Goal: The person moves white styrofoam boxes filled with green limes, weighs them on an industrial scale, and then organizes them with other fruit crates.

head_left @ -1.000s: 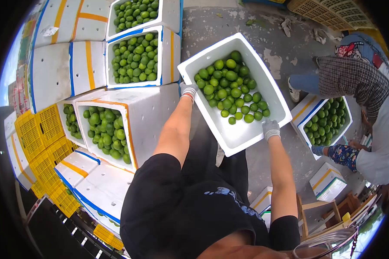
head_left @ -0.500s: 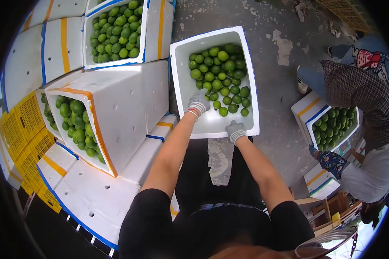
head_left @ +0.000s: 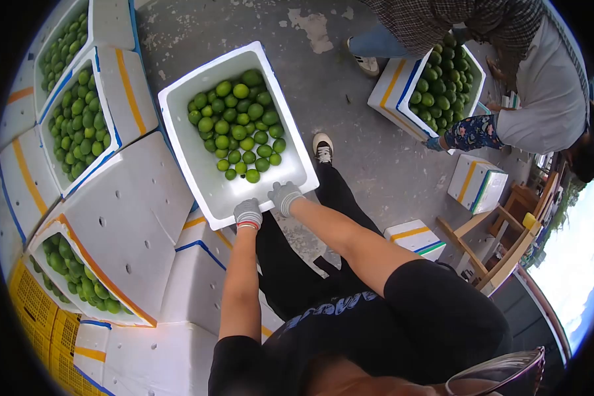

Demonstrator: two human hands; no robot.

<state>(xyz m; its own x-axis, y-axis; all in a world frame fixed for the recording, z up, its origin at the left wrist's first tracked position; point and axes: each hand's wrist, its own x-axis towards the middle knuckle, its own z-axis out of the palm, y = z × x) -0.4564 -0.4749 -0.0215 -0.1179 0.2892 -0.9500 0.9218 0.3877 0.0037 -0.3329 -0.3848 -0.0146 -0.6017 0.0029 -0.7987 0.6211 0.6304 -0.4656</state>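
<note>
A white foam box (head_left: 181, 148) with green limes (head_left: 234, 122) heaped toward its far end stands in front of me, slightly tilted toward me. Striped grey work gloves cover both hands. My left hand (head_left: 247, 213) is closed over the near rim, close to the box's near left corner. Just to its right, my right hand (head_left: 284, 197) grips the same rim, its fingers bent over the edge. The glove tips rest against the inner wall, and the bare white floor of the box shows between them and the limes.
Stacked foam boxes (head_left: 129, 86), several filled with limes, line the left side above yellow crates (head_left: 30, 310). At the upper right a person (head_left: 528, 79) holds another lime-filled box (head_left: 393, 89). Smaller boxes (head_left: 478, 181) and a wooden frame (head_left: 495, 251) stand at the right.
My left hand has left the limes for the near rim. The two hands are closer together. My view has swung right, so the box appears farther left and turned.
</note>
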